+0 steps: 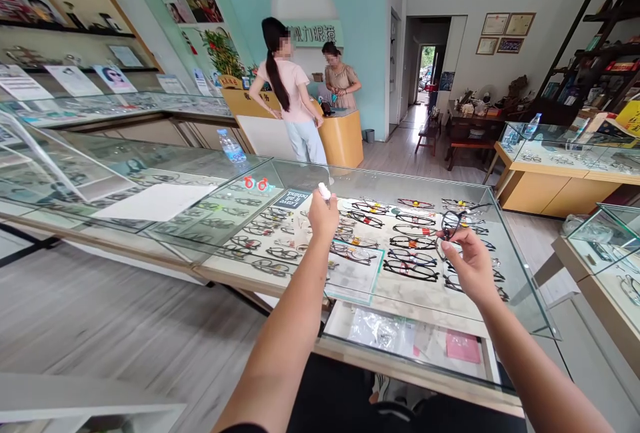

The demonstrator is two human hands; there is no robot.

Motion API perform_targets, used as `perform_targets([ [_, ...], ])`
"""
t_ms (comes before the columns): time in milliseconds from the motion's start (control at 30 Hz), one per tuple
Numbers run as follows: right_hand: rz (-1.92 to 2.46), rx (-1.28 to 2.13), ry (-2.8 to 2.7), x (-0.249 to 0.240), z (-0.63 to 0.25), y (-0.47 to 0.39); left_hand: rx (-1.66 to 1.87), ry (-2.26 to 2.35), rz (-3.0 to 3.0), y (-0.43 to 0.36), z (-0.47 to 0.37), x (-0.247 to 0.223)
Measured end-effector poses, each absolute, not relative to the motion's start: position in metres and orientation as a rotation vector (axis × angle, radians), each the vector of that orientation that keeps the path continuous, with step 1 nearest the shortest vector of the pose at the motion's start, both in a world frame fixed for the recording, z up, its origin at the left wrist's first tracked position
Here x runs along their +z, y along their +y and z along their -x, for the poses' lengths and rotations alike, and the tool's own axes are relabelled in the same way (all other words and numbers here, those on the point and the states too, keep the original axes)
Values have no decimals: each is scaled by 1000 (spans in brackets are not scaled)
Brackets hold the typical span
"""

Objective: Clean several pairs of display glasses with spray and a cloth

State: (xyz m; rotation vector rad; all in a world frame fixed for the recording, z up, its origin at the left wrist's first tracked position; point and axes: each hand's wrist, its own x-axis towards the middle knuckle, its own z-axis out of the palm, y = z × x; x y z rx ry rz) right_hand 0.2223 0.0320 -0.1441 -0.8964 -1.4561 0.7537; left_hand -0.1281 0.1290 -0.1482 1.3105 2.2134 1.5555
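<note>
My left hand (324, 217) is closed around a small white bottle (325, 191), whose top sticks up above the fingers, over the middle of the glass showcase (430, 183). To the right, my right hand (467, 261) pinches a pair of dark-framed glasses (453, 221) between thumb and fingers, raised above the glass. Rows of eyeglass frames (411, 266) lie inside the case beneath both hands. Between the hands and lower down is a clear sheet with a teal edge (377, 277).
An open drawer (493, 360) with plastic bags and a pink packet (463, 346) is below the case. White paper (155, 202), red round glasses (257, 184) and a water bottle (231, 146) rest to the left. Two people stand by a counter (345, 142) at the back.
</note>
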Motion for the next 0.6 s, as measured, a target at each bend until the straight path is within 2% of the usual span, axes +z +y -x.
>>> perform_targets([
  [133, 949, 444, -1479, -150, -220, 32, 1871, 2024, -1401, 123, 111, -141],
  [267, 966, 294, -1467, -153, -214, 27, 2002, 1761, -1490, 111, 83, -140],
  [400, 1008, 363, -1430, -156, -209, 19, 1925, 1428, -1599, 87, 52, -138],
  [600, 954, 613, -1346, -153, -201, 2, 1547, 922, -1622, 50, 14, -138],
])
